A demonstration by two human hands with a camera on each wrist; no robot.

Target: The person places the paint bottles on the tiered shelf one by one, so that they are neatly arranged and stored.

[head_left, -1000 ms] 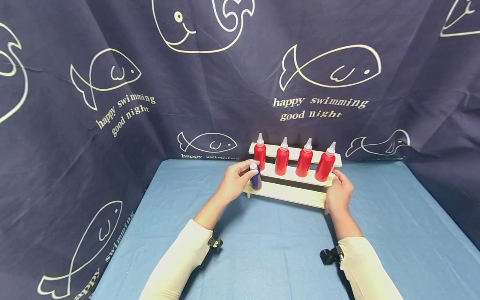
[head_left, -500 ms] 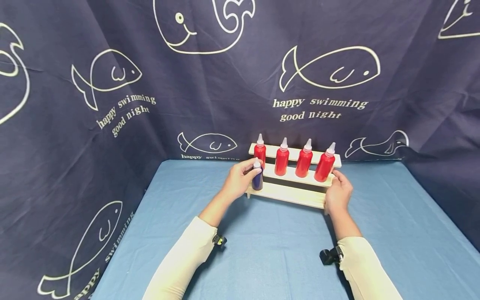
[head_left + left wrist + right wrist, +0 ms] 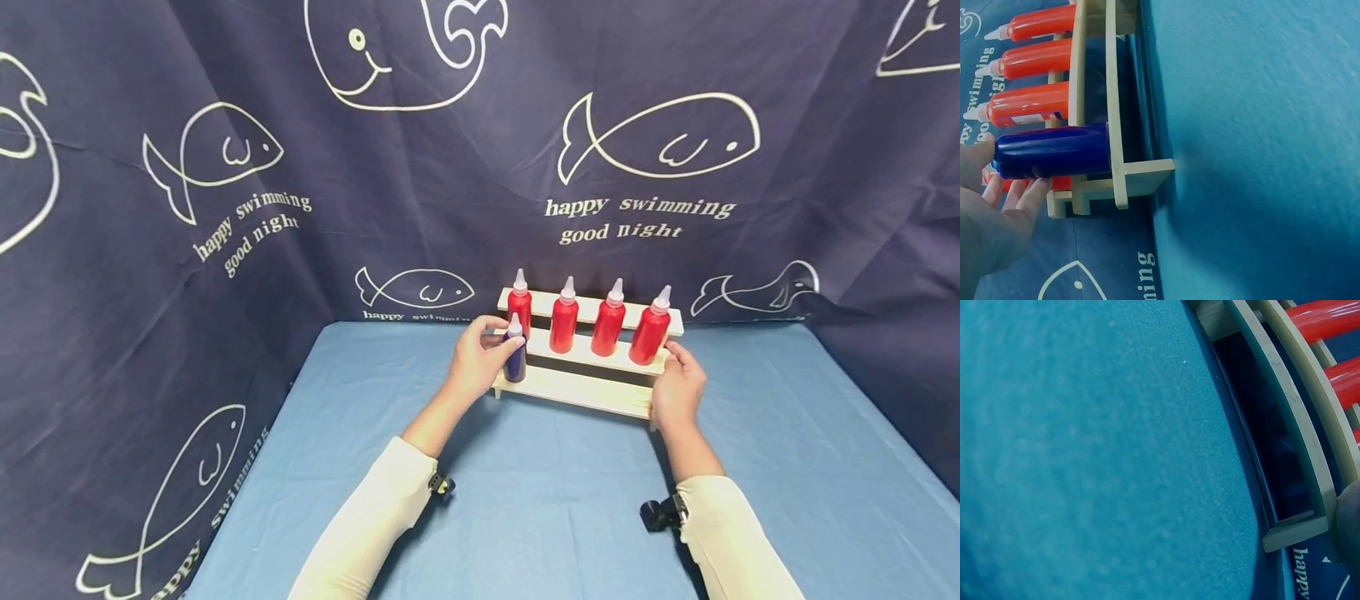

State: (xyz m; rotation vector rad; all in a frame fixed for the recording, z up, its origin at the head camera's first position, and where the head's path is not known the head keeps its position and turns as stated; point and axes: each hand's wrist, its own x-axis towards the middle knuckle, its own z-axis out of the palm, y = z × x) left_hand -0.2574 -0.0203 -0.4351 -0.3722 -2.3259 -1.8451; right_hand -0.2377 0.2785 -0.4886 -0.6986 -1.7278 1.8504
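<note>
A dark blue squeeze bottle (image 3: 515, 360) with a white pointed cap stands upright on the left end of the lowest step of a tiered wooden rack (image 3: 577, 390). My left hand (image 3: 476, 360) holds it near its shoulder. In the left wrist view the thumb (image 3: 985, 150) is at the cap end and the fingertips (image 3: 1038, 186) lie against the bottle's other side. My right hand (image 3: 678, 385) grips the right end of the rack, its fingers partly hidden behind the wood. Several red squeeze bottles (image 3: 564, 325) with white nozzles stand in a row on the middle step.
Under the rack lies a blue cloth (image 3: 562, 500) covering the table. A dark curtain (image 3: 450, 192) with white fish drawings hangs close behind the rack. The rack's end support (image 3: 1297, 532) meets the cloth in the right wrist view.
The blue bottle has shifted slightly right and become upright on the lowest step. My left index finger has lifted off its cap, showing the nozzle. The right hand stays put.
</note>
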